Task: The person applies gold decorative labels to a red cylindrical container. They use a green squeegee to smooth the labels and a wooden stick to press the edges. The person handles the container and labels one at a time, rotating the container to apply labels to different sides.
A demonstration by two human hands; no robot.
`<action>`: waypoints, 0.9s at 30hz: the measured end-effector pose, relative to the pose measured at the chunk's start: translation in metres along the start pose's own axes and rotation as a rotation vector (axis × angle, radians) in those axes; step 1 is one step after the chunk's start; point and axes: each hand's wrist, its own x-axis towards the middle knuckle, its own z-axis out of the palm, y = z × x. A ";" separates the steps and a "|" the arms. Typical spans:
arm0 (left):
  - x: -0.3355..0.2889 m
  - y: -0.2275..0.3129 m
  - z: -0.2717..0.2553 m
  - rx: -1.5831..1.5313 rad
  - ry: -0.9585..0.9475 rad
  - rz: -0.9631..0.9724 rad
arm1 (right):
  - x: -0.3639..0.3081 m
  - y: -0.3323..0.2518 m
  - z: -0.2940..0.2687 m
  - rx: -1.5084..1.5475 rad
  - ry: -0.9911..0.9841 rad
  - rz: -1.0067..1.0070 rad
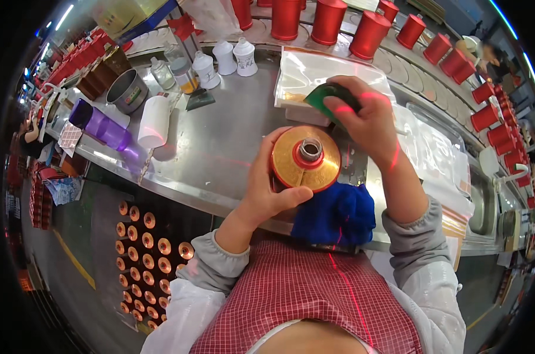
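Note:
My left hand (261, 192) is wrapped round a round red bottle with a gold top (291, 162). Its open metal neck points up toward me. In my right hand (370, 112) is a green flat scraper (319, 101), pinched between thumb and fingers; a dark part of it is half hidden by the fingers. The scraper hovers above the edge of a white sheet in a clear sleeve (303, 68), which has a gold patch near its lower left. Just below the bottle, a bunched blue cloth (335, 215) lies at the table's near edge.
Red bottles (326, 23) stand on a curved conveyor behind the metal table (214, 141). White bottles (244, 56), a metal pot (127, 91), a white roll (154, 121) and a purple bottle (102, 125) are on the left. Gold-topped pieces (146, 253) stand in rows below left.

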 end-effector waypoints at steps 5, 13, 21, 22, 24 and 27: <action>0.002 0.002 -0.001 -0.053 -0.023 -0.025 | 0.001 -0.001 0.005 -0.028 -0.017 -0.069; 0.005 0.001 -0.004 -0.088 -0.059 0.009 | -0.002 -0.010 -0.004 0.420 -0.127 0.078; 0.008 0.004 -0.016 -0.077 -0.141 -0.082 | -0.009 -0.008 0.010 0.291 -0.084 0.037; 0.008 0.007 -0.018 -0.086 -0.162 -0.127 | -0.008 -0.003 0.009 0.136 -0.036 0.040; 0.000 0.009 -0.011 0.042 -0.044 0.000 | -0.010 -0.007 0.001 0.486 -0.026 0.121; -0.010 0.004 0.007 0.079 0.079 0.082 | -0.015 -0.011 0.004 0.351 -0.161 0.142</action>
